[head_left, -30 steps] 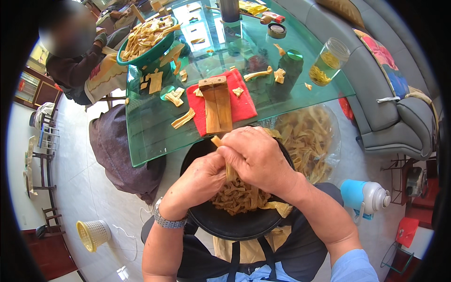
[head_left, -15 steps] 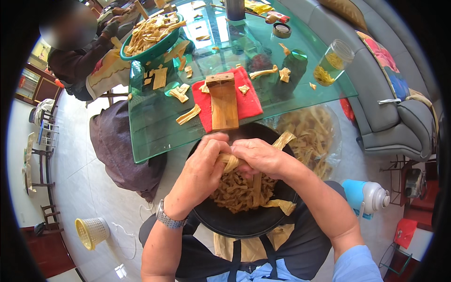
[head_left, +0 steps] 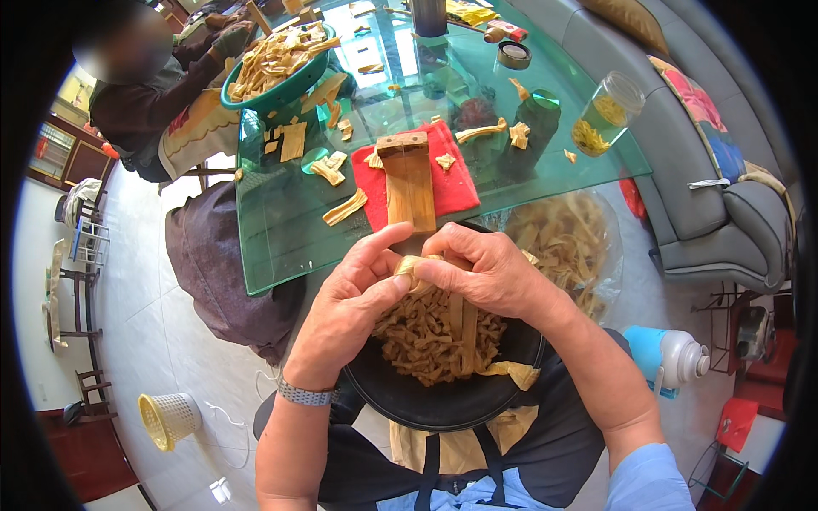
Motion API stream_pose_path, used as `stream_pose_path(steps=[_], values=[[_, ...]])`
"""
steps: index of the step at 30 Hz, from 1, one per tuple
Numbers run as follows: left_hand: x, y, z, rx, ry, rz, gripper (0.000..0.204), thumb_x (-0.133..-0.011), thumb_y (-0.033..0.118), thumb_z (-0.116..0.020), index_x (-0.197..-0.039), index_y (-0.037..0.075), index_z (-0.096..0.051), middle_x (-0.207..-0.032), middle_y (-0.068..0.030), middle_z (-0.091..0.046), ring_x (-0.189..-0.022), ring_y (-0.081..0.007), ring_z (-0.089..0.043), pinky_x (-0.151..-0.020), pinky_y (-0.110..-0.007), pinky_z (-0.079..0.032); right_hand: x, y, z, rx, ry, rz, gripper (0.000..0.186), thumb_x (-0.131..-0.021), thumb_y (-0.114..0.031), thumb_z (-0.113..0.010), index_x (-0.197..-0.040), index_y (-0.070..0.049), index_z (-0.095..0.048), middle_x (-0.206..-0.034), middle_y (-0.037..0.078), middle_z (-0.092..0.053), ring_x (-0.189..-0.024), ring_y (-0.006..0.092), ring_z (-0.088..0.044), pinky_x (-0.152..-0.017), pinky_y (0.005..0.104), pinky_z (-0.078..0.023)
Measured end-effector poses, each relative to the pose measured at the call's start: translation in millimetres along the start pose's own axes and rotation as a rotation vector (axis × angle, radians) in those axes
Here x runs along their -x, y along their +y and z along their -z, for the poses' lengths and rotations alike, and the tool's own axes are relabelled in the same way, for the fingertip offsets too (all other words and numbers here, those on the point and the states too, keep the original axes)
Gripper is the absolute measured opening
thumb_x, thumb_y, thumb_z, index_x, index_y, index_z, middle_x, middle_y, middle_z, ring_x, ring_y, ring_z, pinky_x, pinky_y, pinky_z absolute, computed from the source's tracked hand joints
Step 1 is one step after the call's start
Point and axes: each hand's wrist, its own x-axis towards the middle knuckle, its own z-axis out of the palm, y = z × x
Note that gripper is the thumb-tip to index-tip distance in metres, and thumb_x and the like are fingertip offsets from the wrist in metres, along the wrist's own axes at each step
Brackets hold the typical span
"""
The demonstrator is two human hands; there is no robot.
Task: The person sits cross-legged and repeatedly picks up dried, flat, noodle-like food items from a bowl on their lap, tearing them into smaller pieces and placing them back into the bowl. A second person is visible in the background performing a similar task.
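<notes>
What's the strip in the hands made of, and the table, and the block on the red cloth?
The held strip looks like something dried, maybe plant stuff: it's tan and creased, but I can't say what kind. The table looks like glossy greenish glass, because bright light mirrors off it. The block is probably smooth wood, since brown grain lines run along it.

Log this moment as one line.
left hand: holds strip | right hand: holds same strip | below: bowl with pieces | ahead: wooden block, red cloth
</notes>
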Motion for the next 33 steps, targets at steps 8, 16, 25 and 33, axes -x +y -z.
stream_pose_path(steps=[8, 16, 25, 33], values=[[-5.9, -32.9, -0.1, -0.786, 0.163, -0.435, 0.04, -0.11, 0.008, -0.052, -0.149, 0.006, -0.057, -0.122, -0.0048, -0.063, -0.111, -0.0108, -0.057, -0.1, -0.025, -0.044, -2.0, 4.7, -11.4, -0.564, -0.067, -0.3, 0.028, -0.109, -0.037, -0.057, -0.108, -0.011, -0.064, -0.074, -0.007, -0.05, -0.061, 0.0022, -0.044, -0.052, 0.02, -0.036], [1.5, -41.0, -17.4, -0.528, 0.156, -0.244, 0.052, -0.114, 0.03, -0.048, -0.155, -0.002, -0.045, -0.144, -0.0117, -0.059, -0.135, -0.0169, -0.052, -0.113, -0.031, -0.041, 3.7, 12.8, -34.8, -0.334, -0.039, -0.033, 0.028, -0.114, -0.032, -0.044, -0.111, -0.006, -0.056, -0.08, -0.001, -0.053, -0.065, 0.0067, -0.048, -0.058, 0.0245, -0.042], [0.4, -32.9, -1.0, -0.714, 0.323, -0.284, 0.045, -0.115, 0.03, -0.047, -0.134, -0.007, -0.064, -0.127, -0.013, -0.071, -0.112, -0.0163, -0.064, -0.1, -0.03, -0.05, 4.5, -4.4, -29.6, -0.244, -0.104, -0.132, 0.038, -0.109, -0.041, -0.058, -0.113, -0.004, -0.058, -0.085, 0.003, -0.062, -0.072, 0.0099, -0.055, -0.065, 0.0299, -0.047], [2.9, -27.8, 13.4, -0.728, 0.46, -0.209, 0.046, -0.113, 0.034, -0.05, -0.091, -0.002, -0.068, -0.072, -0.0057, -0.065, -0.066, -0.0125, -0.056, -0.063, -0.032, -0.049, 10.1, -1.2, -13.1, 0.083, -0.089, 0.043, 0.028, -0.105, -0.03, -0.066, -0.102, -0.003, -0.063, -0.075, 0.007, -0.063, -0.07, 0.0129, -0.056, -0.066, 0.0332, -0.048]])
